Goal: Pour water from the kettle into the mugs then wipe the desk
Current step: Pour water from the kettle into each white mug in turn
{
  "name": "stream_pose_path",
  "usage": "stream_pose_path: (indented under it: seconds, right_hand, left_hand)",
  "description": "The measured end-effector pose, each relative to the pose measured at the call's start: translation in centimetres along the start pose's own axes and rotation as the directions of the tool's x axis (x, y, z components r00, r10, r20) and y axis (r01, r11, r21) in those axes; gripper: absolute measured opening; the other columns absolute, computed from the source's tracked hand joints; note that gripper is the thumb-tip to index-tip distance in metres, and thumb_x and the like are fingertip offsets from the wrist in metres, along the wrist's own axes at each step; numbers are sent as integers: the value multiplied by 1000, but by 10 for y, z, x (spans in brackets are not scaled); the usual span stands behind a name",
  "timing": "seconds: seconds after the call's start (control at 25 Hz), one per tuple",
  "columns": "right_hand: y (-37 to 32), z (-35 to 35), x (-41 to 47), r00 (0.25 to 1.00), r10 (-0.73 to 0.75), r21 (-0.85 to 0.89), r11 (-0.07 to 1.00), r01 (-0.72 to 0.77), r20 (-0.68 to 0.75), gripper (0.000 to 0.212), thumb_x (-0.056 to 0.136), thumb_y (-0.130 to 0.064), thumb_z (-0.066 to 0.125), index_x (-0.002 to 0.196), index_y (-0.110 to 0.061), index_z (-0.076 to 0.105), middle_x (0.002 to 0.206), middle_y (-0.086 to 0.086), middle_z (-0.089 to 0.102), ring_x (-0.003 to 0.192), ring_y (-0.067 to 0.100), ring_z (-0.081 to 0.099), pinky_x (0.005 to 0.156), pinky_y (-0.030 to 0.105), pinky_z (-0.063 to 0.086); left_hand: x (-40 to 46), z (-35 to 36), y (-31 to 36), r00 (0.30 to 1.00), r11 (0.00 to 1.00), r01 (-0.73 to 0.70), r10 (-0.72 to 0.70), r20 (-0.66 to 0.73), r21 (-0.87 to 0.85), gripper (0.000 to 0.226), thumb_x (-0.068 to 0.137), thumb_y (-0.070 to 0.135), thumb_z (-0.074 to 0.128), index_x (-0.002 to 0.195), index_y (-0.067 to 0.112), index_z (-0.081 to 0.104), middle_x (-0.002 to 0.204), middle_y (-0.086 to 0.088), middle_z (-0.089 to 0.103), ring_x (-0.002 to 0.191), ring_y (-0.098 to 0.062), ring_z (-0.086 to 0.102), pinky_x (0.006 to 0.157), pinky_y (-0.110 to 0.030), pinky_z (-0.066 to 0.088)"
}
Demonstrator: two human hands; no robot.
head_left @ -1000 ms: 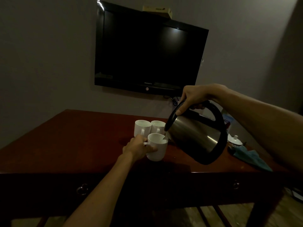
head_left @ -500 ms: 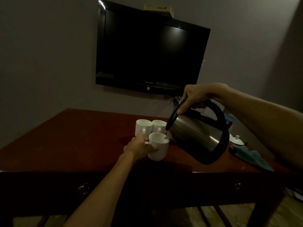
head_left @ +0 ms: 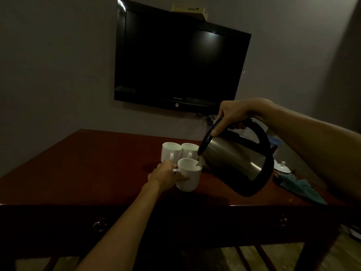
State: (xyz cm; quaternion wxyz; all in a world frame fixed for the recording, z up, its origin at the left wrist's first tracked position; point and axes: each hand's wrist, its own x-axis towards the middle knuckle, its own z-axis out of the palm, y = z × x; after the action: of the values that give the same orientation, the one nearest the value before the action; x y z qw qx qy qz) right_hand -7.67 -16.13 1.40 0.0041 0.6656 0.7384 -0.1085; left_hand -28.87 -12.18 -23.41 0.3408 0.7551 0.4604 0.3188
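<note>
The right hand (head_left: 233, 115) is wrapped round the black handle of the brushed-steel electric kettle (head_left: 237, 160), thumb pressed on the lid, and holds it tipped well forward with its spout just over the rim of the near white ceramic mug (head_left: 188, 178). The left hand (head_left: 166, 175) grips that mug by its handle and side, steadying it near the front edge of the dark red wooden worktop (head_left: 78, 163). Two more white mugs (head_left: 179, 152) stand touching each other just behind it; both seem to hold water already.

The main risk is overfilling: the water in the near mug looks high, and in this dim light the level is hard to read, so a late stop would flood the rim onto the fingers of the left hand. If the water is hot, that could scald. The spout sits close to the far rim, so a small drift right would send the stream onto the worktop. Righting the kettle too fast may dribble down its wall. The teal cloth (head_left: 301, 190), lying at the right beside a small white lidded pot (head_left: 282, 168), is untouched and well apart from the mugs.
</note>
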Motion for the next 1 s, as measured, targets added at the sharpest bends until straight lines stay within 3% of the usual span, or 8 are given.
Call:
stream_pose_path:
  seconds: [0.16, 0.28, 0.52, 0.8, 1.0]
  right_hand:
    - [-2, -1, 0, 1000, 7, 7, 1000, -7, 12, 48, 57, -53, 85, 81, -11, 79, 56, 4, 55, 42, 14, 44, 42, 25, 40]
    - [-2, -1, 0, 1000, 7, 9, 1000, -7, 19, 50, 54, -55, 85, 80, -12, 79, 56, 4, 56, 42, 13, 45, 42, 25, 40]
    - [-2, -1, 1, 1000, 16, -10, 1000, -16, 2, 45, 67, -46, 85, 88, -8, 78, 54, 2, 54, 41, 13, 44, 42, 25, 40]
    - [-3, -3, 2, 1000, 22, -14, 1000, -22, 7, 42, 69, -44, 85, 86, -7, 78, 53, 2, 54, 40, 13, 44, 42, 25, 40]
    - [-4, -2, 2, 1000, 31, -27, 999, -31, 0, 42, 70, -44, 84, 87, -6, 77, 53, 1, 55, 41, 13, 45, 42, 25, 41]
  left_hand:
    - [-1, 0, 1, 1000, 1000, -1, 1, -5, 1, 34, 70, 55, 75, 90, 28, 70, 107, 4, 72, 102, -19, 68, 89, -51, 55]
    - [0, 0, -1, 1000, 1000, 2, -2, -3, 19, 26, 78, 46, 78, 93, 27, 69, 109, 4, 72, 103, -18, 67, 90, -50, 55]
    - [0, 0, -2, 1000, 1000, -1, 1, -5, 21, 26, 76, 48, 78, 88, 27, 69, 106, 5, 72, 100, -17, 68, 88, -50, 56]
    - [-1, 1, 1, 1000, 999, -6, 6, -11, 40, 28, 80, 43, 77, 97, 23, 69, 113, 3, 71, 106, -18, 66, 92, -49, 54]
    - [-2, -1, 3, 1000, 999, 6, -6, -6, 38, 25, 79, 43, 79, 92, 24, 68, 109, 3, 71, 103, -18, 67, 90, -49, 55]
